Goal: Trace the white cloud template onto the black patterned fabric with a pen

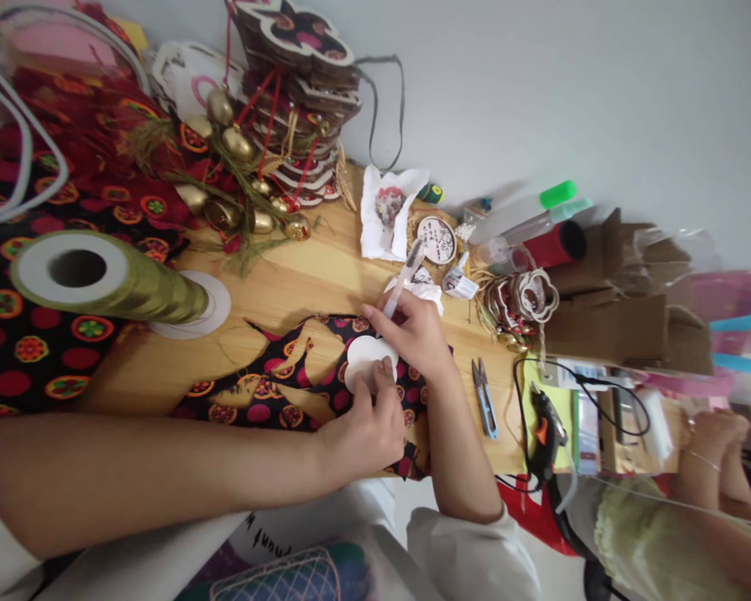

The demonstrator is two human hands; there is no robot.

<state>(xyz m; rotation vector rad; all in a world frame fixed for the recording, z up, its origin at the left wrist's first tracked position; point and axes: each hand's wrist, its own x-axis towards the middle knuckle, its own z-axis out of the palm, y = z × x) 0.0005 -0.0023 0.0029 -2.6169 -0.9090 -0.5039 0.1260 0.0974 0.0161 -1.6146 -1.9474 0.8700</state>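
Note:
My right hand [416,334] is closed round a clear pen [405,277] whose tip rests at the edge of a white cut-out shape [366,355]. My left hand [366,426] presses its fingertips on that white shape and holds it flat on a piece of black fabric with red and orange dots [269,388]. The fabric has curved pieces cut out of it and lies on the wooden table [288,288].
A roll of olive ribbon [106,275] lies at the left, with gold bells [238,179] and stacked wooden ornaments [300,83] behind. Blue snips [485,399], a black glue gun [546,426], glue bottles [526,215] and cardboard boxes [619,321] stand right. Another person's hand [717,438] is at far right.

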